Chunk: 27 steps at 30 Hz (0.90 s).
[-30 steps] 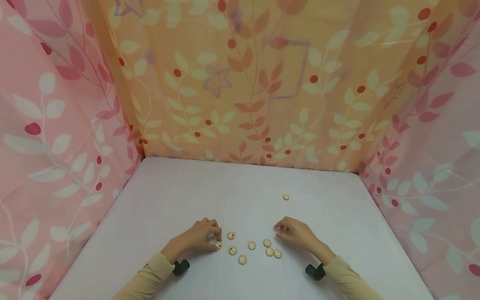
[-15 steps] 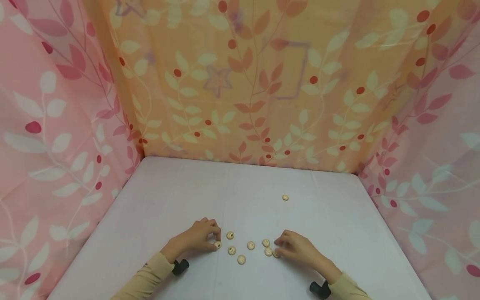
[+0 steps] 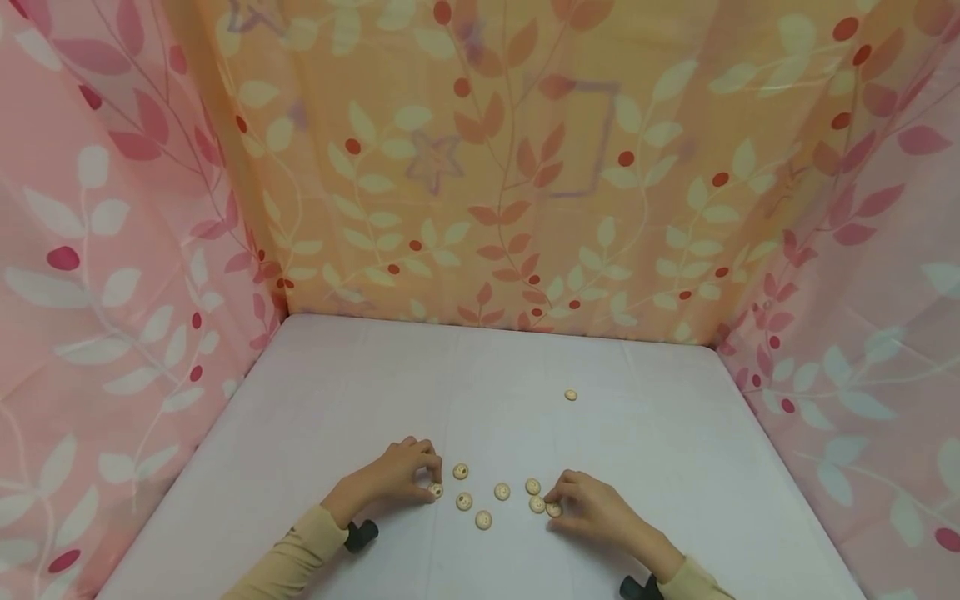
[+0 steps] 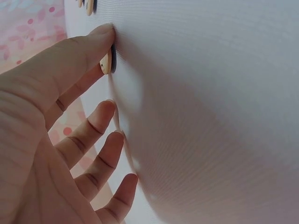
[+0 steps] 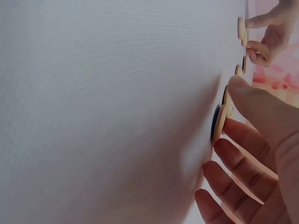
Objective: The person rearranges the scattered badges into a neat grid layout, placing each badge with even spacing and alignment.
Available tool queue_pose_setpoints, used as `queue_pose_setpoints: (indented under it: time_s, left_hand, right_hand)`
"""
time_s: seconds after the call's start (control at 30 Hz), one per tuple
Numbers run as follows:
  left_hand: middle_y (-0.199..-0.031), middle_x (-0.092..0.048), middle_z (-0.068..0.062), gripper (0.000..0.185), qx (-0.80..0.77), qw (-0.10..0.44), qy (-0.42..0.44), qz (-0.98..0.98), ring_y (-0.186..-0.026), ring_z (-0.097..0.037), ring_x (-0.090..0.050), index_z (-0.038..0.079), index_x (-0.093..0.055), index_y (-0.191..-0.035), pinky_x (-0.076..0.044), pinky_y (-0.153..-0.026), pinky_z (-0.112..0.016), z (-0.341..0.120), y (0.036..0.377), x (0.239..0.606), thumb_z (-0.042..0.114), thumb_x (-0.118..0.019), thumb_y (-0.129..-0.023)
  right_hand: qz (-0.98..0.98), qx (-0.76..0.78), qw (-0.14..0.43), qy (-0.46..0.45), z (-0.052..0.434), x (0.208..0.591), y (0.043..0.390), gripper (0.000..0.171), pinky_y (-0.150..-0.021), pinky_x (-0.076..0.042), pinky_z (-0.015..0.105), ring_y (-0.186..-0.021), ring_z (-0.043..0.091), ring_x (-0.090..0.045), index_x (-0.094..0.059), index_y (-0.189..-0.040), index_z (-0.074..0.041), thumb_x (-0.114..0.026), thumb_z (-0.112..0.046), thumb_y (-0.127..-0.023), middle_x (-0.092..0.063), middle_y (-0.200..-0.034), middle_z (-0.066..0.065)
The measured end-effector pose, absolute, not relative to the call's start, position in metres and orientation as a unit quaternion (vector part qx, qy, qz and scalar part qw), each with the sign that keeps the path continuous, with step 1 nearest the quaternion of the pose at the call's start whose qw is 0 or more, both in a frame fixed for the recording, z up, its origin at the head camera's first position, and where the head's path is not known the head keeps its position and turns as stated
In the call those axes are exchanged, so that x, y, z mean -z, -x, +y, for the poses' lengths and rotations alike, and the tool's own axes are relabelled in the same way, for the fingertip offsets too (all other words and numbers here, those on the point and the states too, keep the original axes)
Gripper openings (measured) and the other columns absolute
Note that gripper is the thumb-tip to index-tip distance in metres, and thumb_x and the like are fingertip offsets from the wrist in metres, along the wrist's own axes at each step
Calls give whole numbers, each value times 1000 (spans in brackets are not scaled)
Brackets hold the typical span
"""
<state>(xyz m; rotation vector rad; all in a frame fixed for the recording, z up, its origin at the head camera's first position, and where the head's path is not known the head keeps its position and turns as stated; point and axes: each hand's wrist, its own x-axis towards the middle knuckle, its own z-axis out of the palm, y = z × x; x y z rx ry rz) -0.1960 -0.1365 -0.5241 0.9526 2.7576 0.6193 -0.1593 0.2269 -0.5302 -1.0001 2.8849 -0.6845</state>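
Several small round wooden discs with dark marks lie on a white table. My left hand (image 3: 401, 473) pinches the leftmost disc (image 3: 437, 491) between thumb and forefinger; the other fingers spread loosely in the left wrist view, where the disc (image 4: 107, 62) stands out by the thumb tip. On the right, my right hand (image 3: 588, 507) reaches around the rightmost disc (image 3: 553, 509) of a close group. In the right wrist view its forefinger touches that disc (image 5: 219, 123), while the thumb tip looks slightly apart from it. Two more discs of the group (image 3: 532, 486) sit beside it.
Between the hands lie more discs, including a middle one (image 3: 502, 492) and a near one (image 3: 483, 520). A single disc (image 3: 571, 395) lies farther back. Leaf-patterned curtains (image 3: 480, 167) enclose the white table (image 3: 360, 375) at the back and sides.
My right hand has come down and toward me to the rightmost disc, and its thumb has shifted to that disc's near side. My left hand has stayed on its disc.
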Motion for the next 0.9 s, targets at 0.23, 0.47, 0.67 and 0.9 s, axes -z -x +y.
queue_pose_setpoints:
  time_s: [0.23, 0.47, 0.67, 0.9]
  left_hand:
    - [-97, -52, 12, 18, -202, 77, -320, 922, -90, -10, -41, 29, -61, -81, -34, -78, -38, -137, 195, 524, 33, -76, -73]
    - [-96, -52, 12, 18, -210, 80, -319, 921, -90, -11, -41, 28, -61, -82, -33, -79, -38, -136, 195, 523, 32, -76, -73]
    - [-95, -53, 11, 18, -213, 84, -319, 920, -89, -11, -40, 27, -62, -82, -33, -79, -39, -135, 195, 522, 31, -76, -72]
    - [-95, -52, 13, 19, -211, 87, -316, 921, -90, -10, -41, 29, -60, -81, -33, -79, -39, -135, 198, 523, 32, -76, -72]
  right_hand:
    - [922, 220, 25, 317, 227, 531, 159, 24, -77, -48, 25, -86, 2, -54, -67, -96, -22, -74, -32, -75, -57, -94, -16]
    - [920, 235, 42, 310, 228, 529, 161, 21, -77, -48, 24, -86, 0, -53, -67, -94, -23, -74, -31, -75, -56, -91, -17]
    - [921, 235, 51, 306, 230, 529, 164, 20, -77, -47, 24, -84, -1, -52, -65, -92, -25, -74, -32, -75, -56, -90, -18]
    - [920, 230, 78, 308, 231, 525, 171, 21, -76, -46, 24, -83, -1, -51, -63, -92, -25, -73, -35, -76, -55, -89, -18]
